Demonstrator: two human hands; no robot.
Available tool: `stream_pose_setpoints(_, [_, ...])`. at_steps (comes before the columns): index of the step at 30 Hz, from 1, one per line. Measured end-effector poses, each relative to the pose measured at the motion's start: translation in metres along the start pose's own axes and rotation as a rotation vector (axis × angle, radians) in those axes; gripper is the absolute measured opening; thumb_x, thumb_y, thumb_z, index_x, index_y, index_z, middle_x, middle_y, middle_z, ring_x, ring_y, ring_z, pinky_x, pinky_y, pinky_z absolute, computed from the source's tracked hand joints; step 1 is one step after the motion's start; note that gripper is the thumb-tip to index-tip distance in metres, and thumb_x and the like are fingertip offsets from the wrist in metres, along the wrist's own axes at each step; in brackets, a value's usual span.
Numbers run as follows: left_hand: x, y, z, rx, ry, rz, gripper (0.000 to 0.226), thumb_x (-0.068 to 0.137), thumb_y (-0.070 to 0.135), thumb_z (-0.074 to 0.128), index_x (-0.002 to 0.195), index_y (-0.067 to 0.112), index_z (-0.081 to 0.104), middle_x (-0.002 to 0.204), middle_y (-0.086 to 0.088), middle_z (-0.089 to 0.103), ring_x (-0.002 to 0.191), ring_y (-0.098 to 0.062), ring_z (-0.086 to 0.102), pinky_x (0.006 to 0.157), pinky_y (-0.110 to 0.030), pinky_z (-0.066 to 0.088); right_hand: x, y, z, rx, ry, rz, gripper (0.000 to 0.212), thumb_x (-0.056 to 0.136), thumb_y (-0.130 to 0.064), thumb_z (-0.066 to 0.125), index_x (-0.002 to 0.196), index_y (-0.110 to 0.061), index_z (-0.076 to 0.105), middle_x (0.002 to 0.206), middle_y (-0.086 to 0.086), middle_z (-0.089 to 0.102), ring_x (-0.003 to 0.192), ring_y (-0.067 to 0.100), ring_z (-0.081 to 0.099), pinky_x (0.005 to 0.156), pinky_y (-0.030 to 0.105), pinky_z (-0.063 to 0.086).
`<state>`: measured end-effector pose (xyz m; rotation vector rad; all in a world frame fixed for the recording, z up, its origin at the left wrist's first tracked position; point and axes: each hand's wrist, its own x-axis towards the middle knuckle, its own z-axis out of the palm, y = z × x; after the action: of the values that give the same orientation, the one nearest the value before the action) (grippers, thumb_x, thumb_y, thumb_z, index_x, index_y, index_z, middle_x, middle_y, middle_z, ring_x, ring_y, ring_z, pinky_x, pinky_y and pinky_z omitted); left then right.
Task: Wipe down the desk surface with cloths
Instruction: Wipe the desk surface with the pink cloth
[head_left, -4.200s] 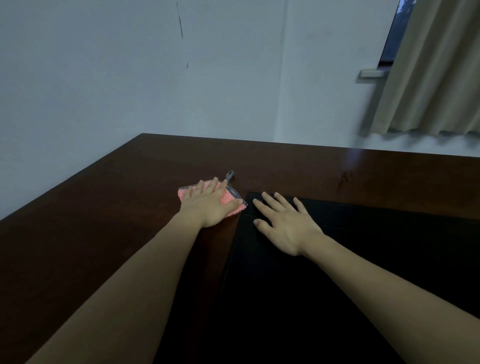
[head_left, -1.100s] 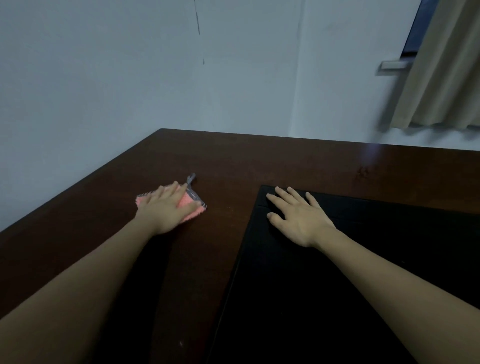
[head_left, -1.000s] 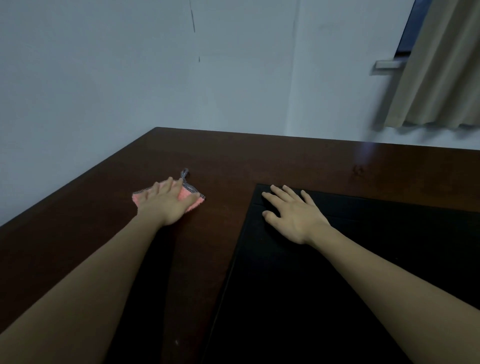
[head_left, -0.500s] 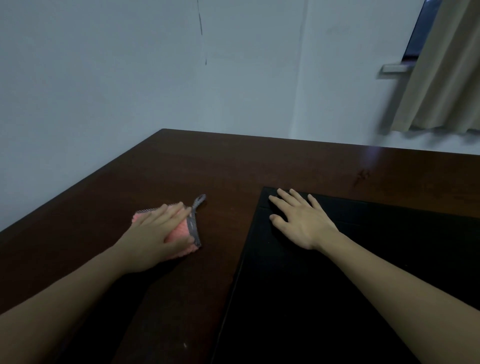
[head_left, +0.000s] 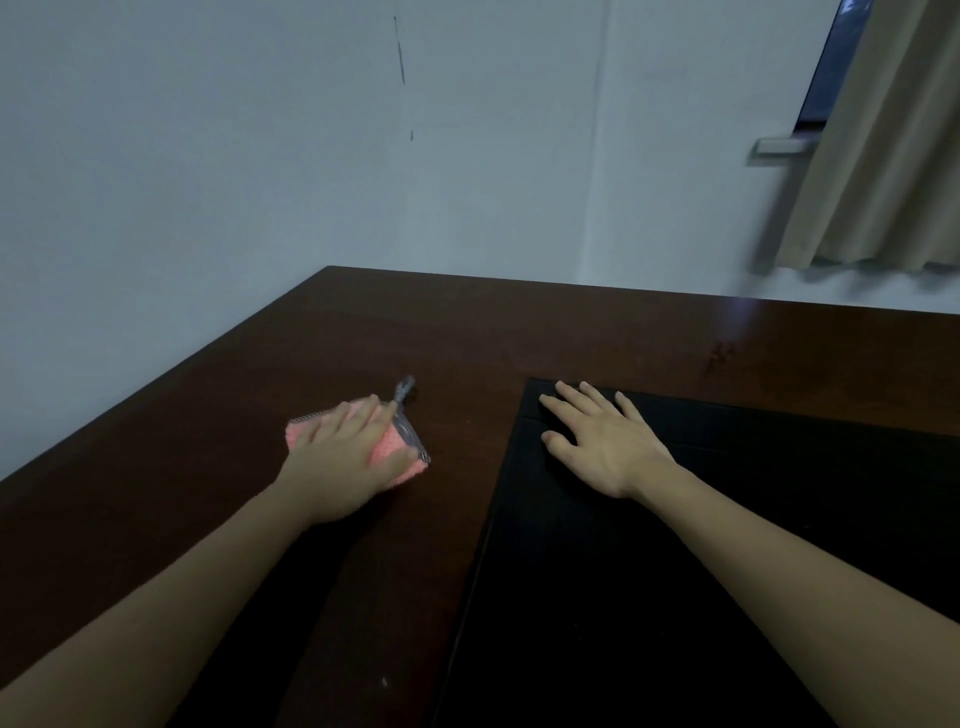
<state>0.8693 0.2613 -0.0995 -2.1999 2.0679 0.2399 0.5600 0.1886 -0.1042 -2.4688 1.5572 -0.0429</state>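
A pink cloth (head_left: 390, 456) with a grey patterned edge and a small grey loop lies on the dark brown desk (head_left: 467, 332), left of centre. My left hand (head_left: 345, 457) presses flat on it with straight fingers and covers most of it. My right hand (head_left: 597, 441) rests flat, fingers spread, on the far left corner of a black desk mat (head_left: 675, 597).
The desk fits into a room corner, with pale walls (head_left: 260, 156) close behind and to the left. A beige curtain (head_left: 893, 156) hangs at the upper right beside a window. The desk's left edge runs diagonally from the far corner toward the near left.
My left hand has slid the pink cloth from beside the mat out to the left, then a little nearer and back rightward. My right hand has stayed on the mat corner.
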Motion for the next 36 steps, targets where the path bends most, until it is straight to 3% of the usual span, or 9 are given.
stream_pose_setpoints(3, [-0.035, -0.001, 0.011, 0.033, 0.028, 0.156, 0.103, 0.067, 0.095, -0.011, 0.155, 0.042, -0.014, 0.161, 0.016, -0.020, 0.153, -0.012, -0.014, 0.122, -0.039, -0.005, 0.001, 0.000, 0.000, -0.009, 0.001, -0.002, 0.061, 0.106, -0.054, 0.024, 0.163, -0.035, 0.011, 0.171, -0.009, -0.003, 0.157, 0.015, -0.008, 0.126, 0.049, -0.004])
stream_pose_setpoints(7, [-0.044, -0.013, 0.008, -0.001, 0.005, 0.206, 0.100, 0.069, 0.095, -0.003, 0.156, 0.047, -0.009, 0.158, 0.022, -0.021, 0.148, -0.004, -0.018, 0.118, -0.032, -0.009, 0.003, -0.002, 0.001, -0.018, -0.001, -0.003, 0.061, 0.106, -0.053, 0.024, 0.163, -0.035, 0.011, 0.171, -0.008, -0.003, 0.157, 0.016, -0.008, 0.126, 0.050, -0.004])
stream_pose_setpoints(10, [-0.016, -0.019, 0.002, 0.022, 0.020, 0.121, 0.107, 0.068, 0.096, -0.006, 0.159, 0.041, -0.007, 0.164, 0.016, -0.013, 0.154, -0.012, -0.007, 0.123, -0.040, 0.000, 0.003, -0.003, 0.000, -0.025, -0.014, 0.001, 0.061, 0.107, -0.053, 0.024, 0.163, -0.034, 0.011, 0.171, -0.006, -0.002, 0.157, 0.018, -0.008, 0.125, 0.053, -0.004])
stream_pose_setpoints(17, [0.046, -0.005, -0.009, -0.056, 0.014, -0.113, 0.089, 0.089, 0.083, 0.012, 0.162, 0.034, -0.004, 0.170, 0.003, -0.009, 0.156, -0.026, -0.004, 0.125, -0.053, 0.003, 0.009, -0.029, -0.009, -0.021, -0.011, -0.018, 0.061, 0.106, -0.059, 0.022, 0.161, -0.034, 0.018, 0.171, -0.006, 0.004, 0.157, 0.022, -0.007, 0.122, 0.059, -0.008])
stream_pose_setpoints(20, [0.026, 0.002, -0.008, -0.017, 0.001, -0.017, 0.087, 0.090, 0.080, 0.010, 0.161, 0.033, -0.006, 0.169, 0.004, -0.011, 0.156, -0.024, -0.006, 0.125, -0.051, 0.001, 0.024, -0.055, -0.010, 0.012, -0.032, -0.061, 0.061, 0.106, -0.058, 0.027, 0.161, -0.033, 0.020, 0.171, -0.006, 0.006, 0.157, 0.022, -0.005, 0.122, 0.058, -0.007])
stream_pose_setpoints(25, [-0.030, -0.024, 0.004, -0.014, 0.011, 0.227, 0.105, 0.068, 0.096, -0.007, 0.158, 0.042, -0.009, 0.161, 0.018, -0.020, 0.151, -0.007, -0.017, 0.120, -0.035, -0.009, 0.056, -0.092, -0.008, 0.070, -0.043, -0.123, 0.059, 0.107, -0.053, 0.030, 0.161, -0.031, 0.022, 0.171, -0.005, 0.009, 0.157, 0.022, -0.003, 0.124, 0.058, -0.003])
stream_pose_setpoints(28, [-0.022, -0.050, 0.001, -0.017, -0.002, 0.154, 0.098, 0.073, 0.093, 0.001, 0.157, 0.044, -0.009, 0.159, 0.020, -0.020, 0.150, -0.007, -0.015, 0.119, -0.036, -0.009, 0.069, -0.106, -0.005, 0.060, -0.054, -0.145, 0.058, 0.108, -0.052, 0.031, 0.161, -0.031, 0.022, 0.171, -0.005, 0.009, 0.157, 0.022, -0.003, 0.124, 0.057, -0.002])
stream_pose_setpoints(32, [0.030, -0.085, -0.009, 0.010, 0.028, -0.024, 0.102, 0.074, 0.091, 0.001, 0.160, 0.037, -0.004, 0.168, 0.010, -0.007, 0.156, -0.020, -0.001, 0.125, -0.048, 0.004, 0.077, -0.112, 0.005, 0.058, -0.052, -0.170, 0.059, 0.107, -0.053, 0.029, 0.161, -0.032, 0.020, 0.171, -0.006, 0.008, 0.157, 0.021, -0.004, 0.125, 0.056, -0.003])
stream_pose_setpoints(36, [0.079, -0.099, -0.016, -0.027, 0.056, -0.190, 0.098, 0.079, 0.085, 0.006, 0.162, 0.033, -0.002, 0.170, 0.003, -0.005, 0.156, -0.028, 0.001, 0.125, -0.052, 0.005, 0.078, -0.113, 0.011, 0.014, -0.044, -0.172, 0.060, 0.106, -0.055, 0.028, 0.161, -0.033, 0.019, 0.171, -0.007, 0.006, 0.157, 0.020, -0.003, 0.125, 0.056, -0.005])
